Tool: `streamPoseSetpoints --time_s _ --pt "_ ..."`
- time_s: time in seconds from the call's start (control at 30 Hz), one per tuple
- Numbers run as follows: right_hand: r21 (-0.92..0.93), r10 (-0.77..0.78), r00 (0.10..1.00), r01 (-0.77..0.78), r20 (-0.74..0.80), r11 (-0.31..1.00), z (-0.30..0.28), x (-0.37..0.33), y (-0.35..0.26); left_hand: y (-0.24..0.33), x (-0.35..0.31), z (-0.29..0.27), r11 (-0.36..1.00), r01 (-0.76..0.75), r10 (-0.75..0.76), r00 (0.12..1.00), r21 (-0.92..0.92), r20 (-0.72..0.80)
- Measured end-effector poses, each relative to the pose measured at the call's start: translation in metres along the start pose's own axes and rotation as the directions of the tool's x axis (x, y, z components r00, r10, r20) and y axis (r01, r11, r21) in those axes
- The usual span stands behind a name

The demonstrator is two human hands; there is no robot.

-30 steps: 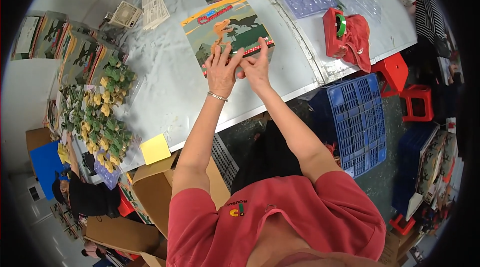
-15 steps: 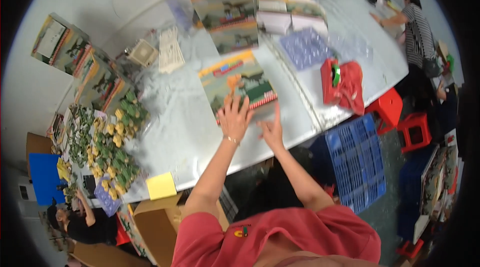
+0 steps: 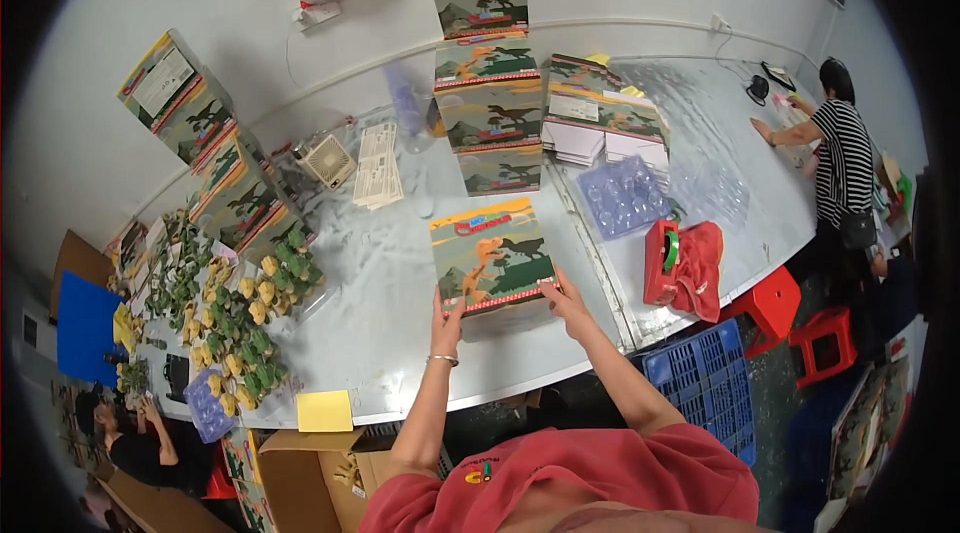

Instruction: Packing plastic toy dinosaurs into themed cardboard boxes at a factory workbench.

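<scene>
A dinosaur-printed toy box (image 3: 500,261), green and grey with a yellow top edge, is in front of me near the middle of the table. My left hand (image 3: 447,325) grips its near left corner. On the opposite side, my right hand (image 3: 567,305) is closed on the near right corner, thumb on the printed face. Beyond the box rises a tall stack of similar boxes (image 3: 495,118). Whether the held box touches the tabletop is hard to tell.
Left on the table lie many yellow-and-green dinosaur toys (image 3: 245,333) beside more stacked boxes (image 3: 235,188). At right are clear plastic trays (image 3: 622,195), a red tape dispenser (image 3: 658,268) and red cloth (image 3: 700,273). An open carton (image 3: 310,473) stands below. A co-worker (image 3: 840,148) works at far right.
My left hand has gone from lying on the box face to its near left corner. My right hand, previously apart with a finger extended, now holds the right corner. The view has tilted up.
</scene>
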State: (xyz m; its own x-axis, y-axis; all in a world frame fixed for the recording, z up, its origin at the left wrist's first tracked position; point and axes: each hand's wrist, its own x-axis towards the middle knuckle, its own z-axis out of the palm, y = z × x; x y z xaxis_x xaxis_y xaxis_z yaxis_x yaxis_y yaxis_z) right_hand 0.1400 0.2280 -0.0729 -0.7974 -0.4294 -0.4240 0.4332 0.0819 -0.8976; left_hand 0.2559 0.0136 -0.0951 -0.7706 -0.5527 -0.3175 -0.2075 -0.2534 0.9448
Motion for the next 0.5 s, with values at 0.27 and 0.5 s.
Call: streamPoseSetpoints --time_s 0.27,0.5 --pt "-0.287 -0.828 0.556 0.808 0.078 0.515 -0.025 -0.023 -0.198 0.211 -0.001 0.063 0.822 -0.569 0.569 0.822 -0.016 0.032" --pt "-0.397 -0.976 0.218 0.894 -0.015 0.207 -0.019 0.058 -0.392 0.413 0.083 0.129 0.759 -0.650 0.648 0.759 0.036 0.053"
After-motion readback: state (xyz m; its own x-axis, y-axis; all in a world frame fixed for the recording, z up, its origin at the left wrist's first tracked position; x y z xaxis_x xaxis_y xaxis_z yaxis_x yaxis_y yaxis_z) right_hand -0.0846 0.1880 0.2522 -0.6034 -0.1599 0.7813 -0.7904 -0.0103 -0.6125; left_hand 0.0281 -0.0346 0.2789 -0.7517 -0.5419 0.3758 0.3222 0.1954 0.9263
